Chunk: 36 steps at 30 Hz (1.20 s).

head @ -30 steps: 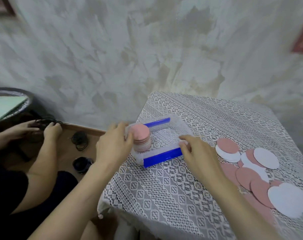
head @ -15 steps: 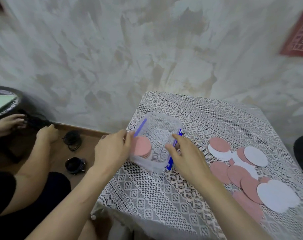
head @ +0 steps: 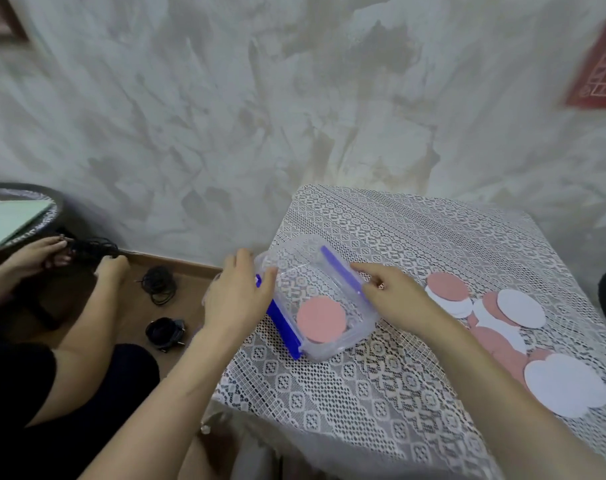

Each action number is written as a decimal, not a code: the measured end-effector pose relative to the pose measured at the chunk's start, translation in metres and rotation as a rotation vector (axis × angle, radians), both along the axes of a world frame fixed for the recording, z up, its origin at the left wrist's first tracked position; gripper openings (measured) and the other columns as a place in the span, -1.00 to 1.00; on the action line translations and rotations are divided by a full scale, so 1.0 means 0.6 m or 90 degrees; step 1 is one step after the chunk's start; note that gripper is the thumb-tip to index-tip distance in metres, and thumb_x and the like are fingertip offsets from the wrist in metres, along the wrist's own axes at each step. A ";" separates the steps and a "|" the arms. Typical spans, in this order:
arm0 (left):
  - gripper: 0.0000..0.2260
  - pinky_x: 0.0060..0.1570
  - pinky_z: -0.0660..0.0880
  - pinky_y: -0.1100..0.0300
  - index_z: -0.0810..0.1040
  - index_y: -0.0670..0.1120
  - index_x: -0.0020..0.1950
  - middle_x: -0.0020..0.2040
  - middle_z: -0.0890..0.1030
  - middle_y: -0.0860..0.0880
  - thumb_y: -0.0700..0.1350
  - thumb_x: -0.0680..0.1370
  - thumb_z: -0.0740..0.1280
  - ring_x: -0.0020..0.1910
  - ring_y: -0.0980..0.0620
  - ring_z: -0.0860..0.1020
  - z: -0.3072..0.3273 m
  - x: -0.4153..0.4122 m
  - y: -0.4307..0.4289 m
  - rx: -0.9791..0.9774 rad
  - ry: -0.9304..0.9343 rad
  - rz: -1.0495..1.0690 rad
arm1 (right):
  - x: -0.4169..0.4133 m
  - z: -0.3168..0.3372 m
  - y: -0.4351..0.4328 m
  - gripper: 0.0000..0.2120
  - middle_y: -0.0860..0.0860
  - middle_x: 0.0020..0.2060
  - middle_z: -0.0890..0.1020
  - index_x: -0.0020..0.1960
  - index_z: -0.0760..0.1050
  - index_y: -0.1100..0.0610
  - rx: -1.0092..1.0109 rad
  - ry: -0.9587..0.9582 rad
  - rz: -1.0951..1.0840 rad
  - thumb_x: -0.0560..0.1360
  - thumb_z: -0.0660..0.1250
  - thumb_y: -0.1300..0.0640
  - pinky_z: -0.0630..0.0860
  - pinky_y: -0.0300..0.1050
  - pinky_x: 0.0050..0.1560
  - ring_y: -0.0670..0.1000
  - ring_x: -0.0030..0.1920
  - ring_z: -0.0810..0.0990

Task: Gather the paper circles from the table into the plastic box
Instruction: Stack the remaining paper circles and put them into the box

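A clear plastic box with blue clip handles stands near the table's left edge, holding a stack of pink paper circles. My left hand grips the box's left rim, over the blue handle. My right hand holds its right side at the other blue handle. More pink and white paper circles lie spread on the lace tablecloth to the right, with a large white one nearest me.
The small table with the lace cloth stands against a mottled wall. Another person sits on the floor at the left, hands on black cables. Cable coils lie on the wooden floor beside the table.
The box has been turned about a quarter turn on the table with both hands on it; the pink stack now lies at its near end.
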<state>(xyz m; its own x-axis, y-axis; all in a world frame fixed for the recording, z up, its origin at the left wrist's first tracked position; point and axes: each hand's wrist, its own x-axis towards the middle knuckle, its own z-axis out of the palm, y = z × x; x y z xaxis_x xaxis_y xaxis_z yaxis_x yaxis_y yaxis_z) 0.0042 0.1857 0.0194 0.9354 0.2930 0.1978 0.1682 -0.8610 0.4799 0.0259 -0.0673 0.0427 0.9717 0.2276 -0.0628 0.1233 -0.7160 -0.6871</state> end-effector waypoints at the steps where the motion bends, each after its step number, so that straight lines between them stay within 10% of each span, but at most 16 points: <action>1: -0.58 0.05 0.51 -0.07 0.34 0.02 0.41 0.31 0.49 -0.04 0.21 0.63 0.15 0.14 -0.18 0.59 -0.001 0.011 0.000 -0.004 -0.005 -0.024 | -0.002 0.003 0.000 -0.56 0.14 0.01 0.66 0.49 0.38 -0.18 -0.011 -0.011 -0.001 0.66 0.18 0.12 0.35 -0.19 -0.41 -0.03 -0.42 0.40; 4: -0.61 0.14 0.43 -0.01 0.32 -0.01 0.51 0.40 0.46 -0.07 0.01 0.69 0.10 0.29 -0.13 0.50 -0.001 0.030 -0.007 -0.030 0.004 -0.098 | -0.035 0.011 -0.001 -0.62 -0.02 0.12 0.55 0.49 0.40 -0.14 -0.148 -0.125 -0.046 0.69 0.15 0.00 0.36 -0.22 -0.35 -0.10 -0.31 0.52; 8: -0.63 0.13 0.42 -0.01 0.39 -0.01 0.47 0.33 0.53 -0.09 -0.08 0.68 0.05 0.26 -0.14 0.51 -0.005 0.024 -0.011 -0.052 -0.028 -0.083 | -0.117 0.001 0.013 -0.66 -0.11 -0.29 0.66 0.41 0.48 -0.11 -0.095 -0.110 -0.033 0.68 0.16 -0.09 0.33 -0.35 -0.42 -0.20 -0.41 0.53; 18: -0.60 -0.21 0.41 0.03 0.36 0.05 -0.01 -0.12 0.56 0.03 0.38 0.58 0.08 -0.13 -0.12 0.57 -0.019 -0.033 0.000 0.006 -0.026 0.050 | -0.044 -0.006 0.002 -0.74 -0.13 -0.13 0.62 0.22 0.54 0.00 -0.063 -0.093 -0.139 0.67 0.12 0.16 0.35 -0.24 -0.44 -0.13 -0.40 0.52; 25: -0.51 0.25 0.43 0.00 0.26 0.10 0.55 0.50 0.38 0.07 0.22 0.65 0.11 0.40 -0.03 0.45 -0.018 -0.029 0.004 -0.023 -0.027 -0.088 | -0.071 -0.012 -0.004 -0.55 -0.09 -0.24 0.54 0.55 0.29 0.05 -0.032 -0.108 -0.112 0.67 0.19 0.04 0.37 -0.19 -0.33 -0.08 -0.29 0.52; 36: -0.48 0.08 0.52 0.00 0.36 0.01 0.50 0.41 0.48 0.01 0.25 0.63 0.13 0.25 -0.07 0.56 0.007 -0.039 0.000 0.078 0.001 -0.073 | -0.064 -0.010 -0.003 -0.52 0.00 -0.06 0.64 0.59 0.22 0.07 -0.141 -0.121 -0.069 0.70 0.07 -0.01 0.52 -0.02 -0.12 0.02 -0.10 0.60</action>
<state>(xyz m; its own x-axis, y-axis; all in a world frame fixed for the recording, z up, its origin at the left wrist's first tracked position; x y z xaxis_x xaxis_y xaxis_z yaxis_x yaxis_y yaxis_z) -0.0190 0.1860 0.0238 0.9615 0.1583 0.2245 0.0663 -0.9269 0.3695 -0.0126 -0.0690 0.0368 0.9887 0.1229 0.0860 0.1493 -0.8616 -0.4851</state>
